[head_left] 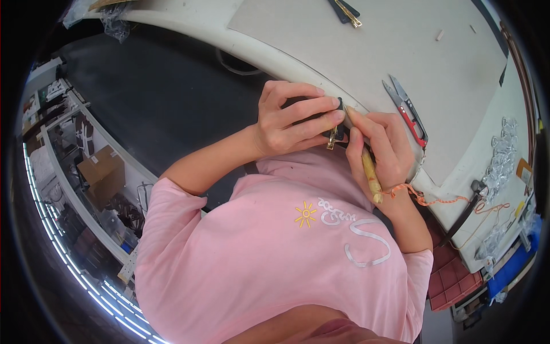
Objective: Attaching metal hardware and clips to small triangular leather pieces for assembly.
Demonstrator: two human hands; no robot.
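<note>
My left hand [298,117] is closed around a small black piece with a gold-coloured metal fitting [332,139] hanging below the fingers. In my right hand [385,143] is a slim tool with a yellowish, wrapped-looking handle [371,175]. Its front end points toward the black piece, but my fingers hide most of the tip. A twisted orange-and-white cord [427,200] runs from the handle's rear end past my right wrist to the right. Both hands meet at the near edge of the white table. Thread snips [405,112] with red and black handles lie beyond my right hand.
A grey mat [344,51] covers much of the white table. On it lie another black piece with a gold fitting [349,14] and a small pinkish bit [439,35]. Clear plastic packets [501,152] and loose cord lie at right. A cardboard box [103,172] sits on shelving at left.
</note>
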